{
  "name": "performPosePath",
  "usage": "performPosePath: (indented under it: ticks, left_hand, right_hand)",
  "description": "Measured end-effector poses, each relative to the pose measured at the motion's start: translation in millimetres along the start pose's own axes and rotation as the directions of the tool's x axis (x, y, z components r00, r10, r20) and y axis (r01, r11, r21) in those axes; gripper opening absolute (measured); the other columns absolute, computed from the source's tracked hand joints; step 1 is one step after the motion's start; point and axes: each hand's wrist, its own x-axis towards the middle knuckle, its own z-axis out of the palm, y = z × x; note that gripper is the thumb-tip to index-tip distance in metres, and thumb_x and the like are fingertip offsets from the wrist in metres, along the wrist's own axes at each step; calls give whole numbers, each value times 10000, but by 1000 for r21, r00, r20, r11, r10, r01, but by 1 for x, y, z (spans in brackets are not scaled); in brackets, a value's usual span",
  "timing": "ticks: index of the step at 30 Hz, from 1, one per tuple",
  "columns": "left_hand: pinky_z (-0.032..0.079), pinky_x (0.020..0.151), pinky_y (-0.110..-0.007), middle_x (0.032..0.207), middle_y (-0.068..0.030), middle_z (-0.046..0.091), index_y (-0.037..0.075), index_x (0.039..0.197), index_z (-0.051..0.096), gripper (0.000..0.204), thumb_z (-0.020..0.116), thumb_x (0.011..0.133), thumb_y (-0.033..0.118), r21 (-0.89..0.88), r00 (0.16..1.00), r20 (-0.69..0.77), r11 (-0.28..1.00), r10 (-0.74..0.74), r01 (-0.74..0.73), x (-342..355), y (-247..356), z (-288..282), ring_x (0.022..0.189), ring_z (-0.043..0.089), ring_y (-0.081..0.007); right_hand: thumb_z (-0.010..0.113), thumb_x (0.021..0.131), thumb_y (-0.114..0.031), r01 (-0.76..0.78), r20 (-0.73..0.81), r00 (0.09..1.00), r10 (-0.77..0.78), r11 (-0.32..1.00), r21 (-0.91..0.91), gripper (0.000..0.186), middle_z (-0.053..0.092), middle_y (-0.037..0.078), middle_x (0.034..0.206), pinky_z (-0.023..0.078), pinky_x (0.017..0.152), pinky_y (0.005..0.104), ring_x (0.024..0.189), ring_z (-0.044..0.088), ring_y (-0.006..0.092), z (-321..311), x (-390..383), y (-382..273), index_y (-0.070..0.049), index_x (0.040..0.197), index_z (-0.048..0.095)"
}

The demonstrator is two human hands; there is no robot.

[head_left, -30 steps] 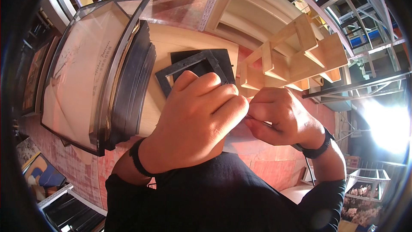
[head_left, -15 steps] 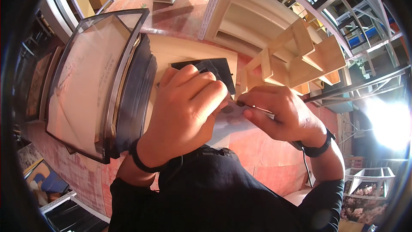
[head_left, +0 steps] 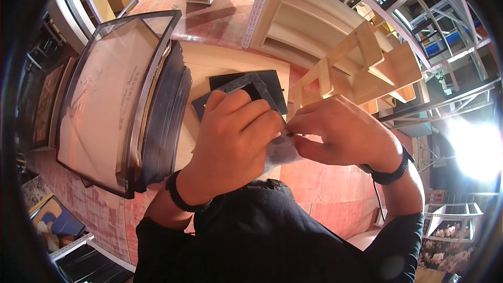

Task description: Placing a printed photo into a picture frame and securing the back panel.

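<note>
Pale wooden tabletop (head_left: 230, 65) carries black frames (head_left: 246, 86) (stacked flat).

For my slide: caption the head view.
Both hands, left hand and right hand, pinch a clear plastic wrapper over small black picture frames.

a framing workshop: stacked dark picture frames (head_left: 162, 120), bare wooden shelving (head_left: 314, 21), metal racks (head_left: 440, 15), red floor (head_left: 209, 15)

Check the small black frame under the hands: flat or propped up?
Flat. The small black frame lies on the pale board, its opening facing up; the left hand partly covers it.
</note>
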Motion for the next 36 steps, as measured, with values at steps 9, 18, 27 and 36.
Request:
performPosePath:
  ticks: [9, 18, 27, 36]
  left_hand:
    - [374, 743, -393, 759, -29, 566, 90, 798, 645, 115, 728, 733, 45, 48, 998, -47, 998, -31, 33, -7, -9, 1, 774, 515, -261]
    - [372, 718, -376, 773, -7, 581, 100, 815, 631, 183, 744, 711, 0, 53, 987, -159, 998, -30, 39, 1, -24, -13, 779, 535, -239]
    - [454, 728, -371, 812, -90, 652, 37, 856, 657, 130, 759, 787, -5, -224, 946, -286, 971, -152, 88, 13, -41, -18, 770, 594, -292]
    - [511, 823, -342, 1045, -91, 655, 40, 1069, 651, 291, 797, 819, 54, -375, 938, -241, 916, -248, 146, 9, -65, 8, 934, 626, -217]
  right_hand:
    - [733, 824, -129, -58, -23, 998, 55, 991, -121, 214, 686, 135, 898, 525, 719, 423, 835, 668, 342, 8, 3, 2, -53, 1022, 701]
    - [808, 794, -131, -184, -179, 963, 201, 977, 108, 449, 710, 166, 1057, 551, 867, 396, 980, 702, 322, -2, -28, 14, -26, 1205, 660]
    - [714, 915, -53, 26, -306, 875, 376, 593, 805, 387, 644, 59, 1280, 473, 1006, 360, 1172, 595, 168, 82, -64, 60, 3, 1285, 616]
    - [760, 928, -248, -77, -332, 755, 565, 580, 811, 346, 694, 18, 1033, 510, 837, 307, 926, 604, 112, 145, -64, 65, -13, 1165, 668]
